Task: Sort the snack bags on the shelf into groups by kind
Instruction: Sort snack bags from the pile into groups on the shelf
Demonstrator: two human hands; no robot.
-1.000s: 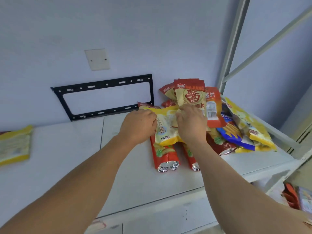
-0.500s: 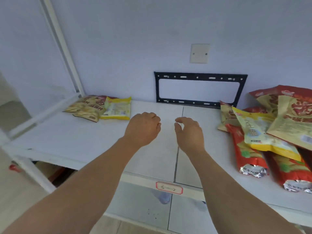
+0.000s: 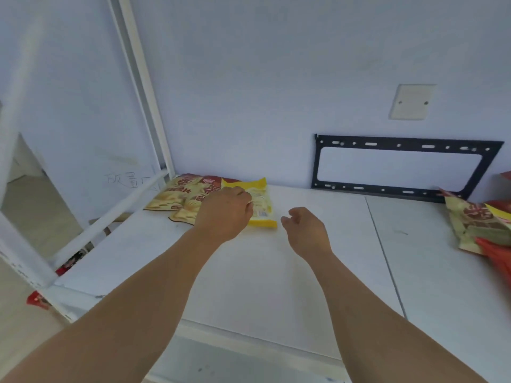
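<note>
The head view has swung from the mixed pile at the right end of the shelf [image 3: 262, 272] to its left end, and both hands, which a second ago were pinching a yellow bag in that pile, have been carried across with nothing visibly held. The left hand [image 3: 224, 214] is now curled over the near edge of the yellow bag [image 3: 261, 201] lying at the left; whether the bag is gripped or only touched cannot be told. The right hand [image 3: 305, 230] is held just beside that bag, fingers loosely bent and apart, holding nothing, above the bare board. Just left of the yellow bag, and touching it, two tan bags [image 3: 177, 197] are laid as a started group. The unsorted pile [image 3: 481, 225] is seen well apart at the right edge, so most of the sorting is judged still to be done.
</note>
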